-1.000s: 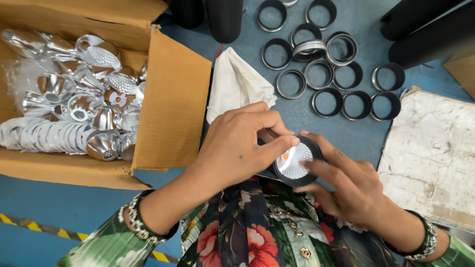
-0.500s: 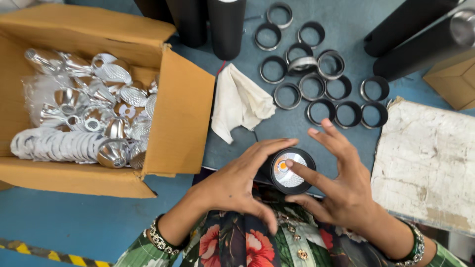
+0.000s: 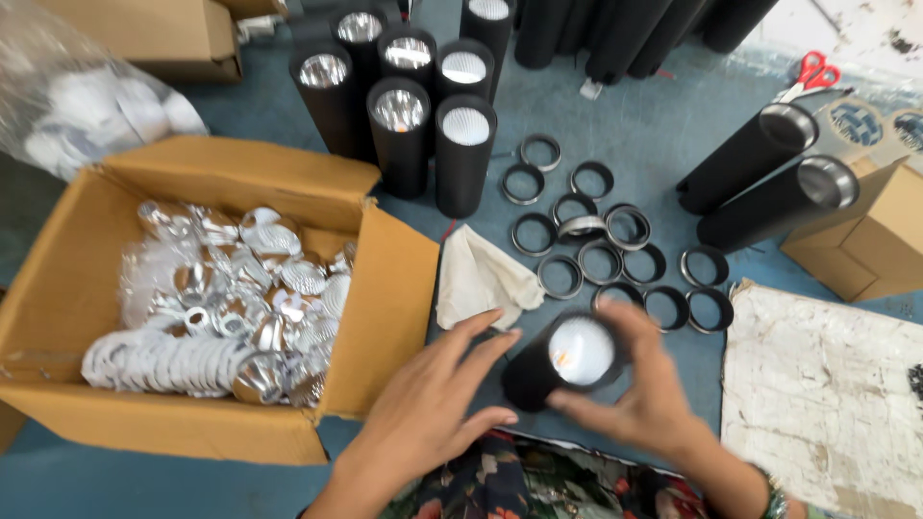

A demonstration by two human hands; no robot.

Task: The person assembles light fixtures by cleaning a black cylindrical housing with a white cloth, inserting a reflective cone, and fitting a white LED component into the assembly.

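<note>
A black cylinder lamp housing [image 3: 560, 360] with a white diffuser face lies tilted in front of me, and my right hand [image 3: 642, 394] grips it around its open end. My left hand [image 3: 428, 408] hovers just left of the housing with fingers spread, not holding anything; its fingertips are close to the housing's body. A crumpled beige cloth [image 3: 481, 279] lies just beyond my left hand.
An open cardboard box [image 3: 385, 308] at the left holds several shiny reflectors and white rings. Several black rings [image 3: 586, 259] lie on the blue floor. Upright black housings [image 3: 423, 106] stand at the back, two more lie at right [image 3: 769, 183]. Red scissors [image 3: 812, 72], a white board [image 3: 817, 394].
The camera has tilted up, showing more of the back. My left hand has come off the housing and spread open; my right hand has closed around the housing's end.
</note>
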